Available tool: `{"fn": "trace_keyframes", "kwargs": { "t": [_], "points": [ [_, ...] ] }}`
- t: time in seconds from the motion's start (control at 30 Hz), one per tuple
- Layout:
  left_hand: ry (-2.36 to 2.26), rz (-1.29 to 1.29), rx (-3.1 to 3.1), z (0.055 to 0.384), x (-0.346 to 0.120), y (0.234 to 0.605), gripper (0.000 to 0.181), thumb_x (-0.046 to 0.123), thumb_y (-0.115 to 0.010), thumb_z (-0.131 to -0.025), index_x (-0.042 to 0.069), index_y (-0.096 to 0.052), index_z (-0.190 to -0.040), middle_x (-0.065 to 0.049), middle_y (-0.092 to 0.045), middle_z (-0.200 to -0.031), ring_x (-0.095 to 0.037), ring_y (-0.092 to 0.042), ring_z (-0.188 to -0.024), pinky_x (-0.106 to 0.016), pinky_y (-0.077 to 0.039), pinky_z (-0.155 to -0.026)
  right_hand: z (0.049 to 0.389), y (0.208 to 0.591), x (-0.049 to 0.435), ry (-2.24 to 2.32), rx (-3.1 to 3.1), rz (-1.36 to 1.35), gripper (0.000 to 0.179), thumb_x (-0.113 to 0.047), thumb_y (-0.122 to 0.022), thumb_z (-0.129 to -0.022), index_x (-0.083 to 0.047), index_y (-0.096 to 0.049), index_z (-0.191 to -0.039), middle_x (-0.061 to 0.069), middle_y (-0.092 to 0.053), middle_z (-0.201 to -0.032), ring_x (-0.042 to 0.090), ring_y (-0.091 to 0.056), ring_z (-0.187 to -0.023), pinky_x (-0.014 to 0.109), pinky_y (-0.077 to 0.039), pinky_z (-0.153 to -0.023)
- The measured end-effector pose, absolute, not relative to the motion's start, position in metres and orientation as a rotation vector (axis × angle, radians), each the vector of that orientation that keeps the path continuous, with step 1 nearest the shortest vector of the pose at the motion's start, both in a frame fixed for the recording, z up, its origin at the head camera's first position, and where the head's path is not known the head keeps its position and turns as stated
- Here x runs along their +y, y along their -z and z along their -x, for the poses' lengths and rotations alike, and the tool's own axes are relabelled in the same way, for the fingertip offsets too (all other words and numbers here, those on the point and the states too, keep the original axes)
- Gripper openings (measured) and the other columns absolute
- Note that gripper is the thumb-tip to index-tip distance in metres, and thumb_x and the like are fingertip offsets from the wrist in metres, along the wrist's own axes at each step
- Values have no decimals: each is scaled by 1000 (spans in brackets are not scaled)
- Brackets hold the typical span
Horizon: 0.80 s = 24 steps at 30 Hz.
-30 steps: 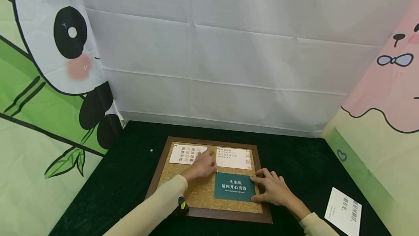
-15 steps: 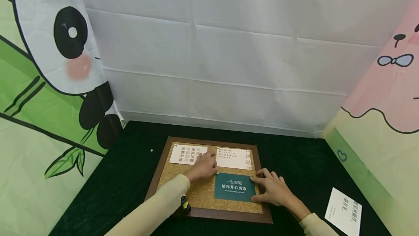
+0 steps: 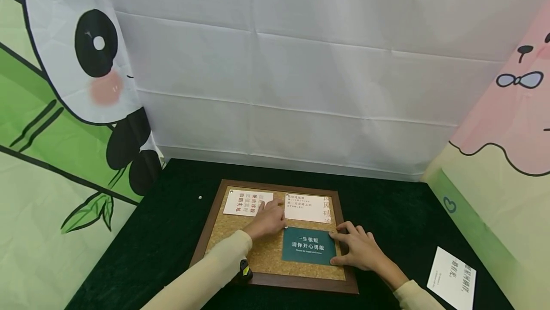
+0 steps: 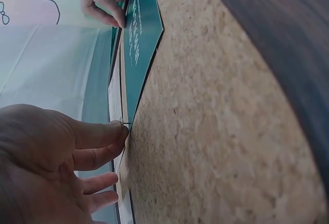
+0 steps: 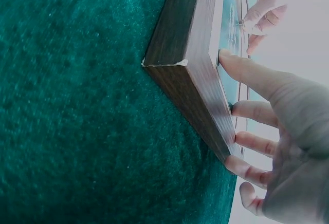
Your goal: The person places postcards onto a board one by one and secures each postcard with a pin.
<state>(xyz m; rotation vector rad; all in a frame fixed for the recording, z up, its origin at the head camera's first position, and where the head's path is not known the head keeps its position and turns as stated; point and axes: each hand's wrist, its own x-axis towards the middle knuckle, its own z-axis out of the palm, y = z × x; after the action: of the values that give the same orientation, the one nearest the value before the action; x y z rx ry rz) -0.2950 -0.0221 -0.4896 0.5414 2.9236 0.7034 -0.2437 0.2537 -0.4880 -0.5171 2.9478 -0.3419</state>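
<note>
A framed cork board [image 3: 245, 257] lies on the dark green table, and a teal card [image 3: 308, 255] with white writing rests on its lower right. My left hand [image 3: 267, 219] pinches a thin push pin [image 4: 126, 124] between thumb and forefinger, its needle at the card's upper left corner. Across the card, my right hand [image 3: 356, 249] spreads its fingers: thumb and forefinger touch the card's right edge, and other fingertips rest on the brown wooden frame [image 5: 205, 95]. Two white cards, a left one [image 3: 242, 202] and a right one [image 3: 307, 208], lie along the board's upper part.
A loose white card [image 3: 452, 276] with black writing lies on the table to the right. A tiny white object [image 3: 200, 197] is on the cloth left of the board. Behind the table hangs a white cloth [image 3: 301, 85], with printed cartoon panels on both sides.
The left hand has shifted very slightly at the teal card's corner, its fingers drawing a little lower and to the right. The right hand and the cards stay put.
</note>
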Motion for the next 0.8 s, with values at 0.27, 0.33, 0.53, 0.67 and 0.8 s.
{"fn": "trace_keyframes", "kwargs": {
  "t": [0.27,0.33,0.53,0.67,0.8],
  "points": [
    [-681,-514,2948,293,-20,488,25,15,-64,-91,12,-59,-67,-14,-47,-145,-34,-42,-136,-63,-19,-114,242,487,253,345,2947,517,70,-56,-81,-69,-25,-65,-129,4,-50,-133,19,-44,-98,37,-31,-73],
    [-680,-512,2949,293,-20,488,25,15,-64,-92,12,-58,-67,-13,-48,-144,-34,-43,-135,-63,-20,-114,242,486,253,346,2947,516,70,-56,-81,-69,-25,-65,-129,4,-50,-133,19,-44,-98,37,-31,-73],
    [-680,-507,2938,292,-20,487,28,15,-63,-93,12,-56,-66,-10,-49,-141,-33,-45,-132,-63,-20,-114,242,486,252,344,2945,516,70,-56,-81,-69,-24,-65,-130,4,-50,-133,19,-44,-98,37,-31,-73],
    [-657,-504,2940,292,-20,487,31,15,-63,-93,12,-55,-63,-9,-49,-141,-31,-46,-131,-64,-21,-113,242,487,252,348,2947,524,70,-56,-81,-69,-24,-65,-130,4,-50,-133,19,-44,-97,36,-30,-72],
    [-629,-492,2945,293,-18,487,33,16,-64,-93,12,-55,-62,-8,-50,-141,-30,-46,-131,-64,-21,-113,241,486,252,352,2945,525,70,-56,-81,-70,-24,-64,-130,4,-49,-133,19,-44,-97,36,-30,-72]
  ]
}}
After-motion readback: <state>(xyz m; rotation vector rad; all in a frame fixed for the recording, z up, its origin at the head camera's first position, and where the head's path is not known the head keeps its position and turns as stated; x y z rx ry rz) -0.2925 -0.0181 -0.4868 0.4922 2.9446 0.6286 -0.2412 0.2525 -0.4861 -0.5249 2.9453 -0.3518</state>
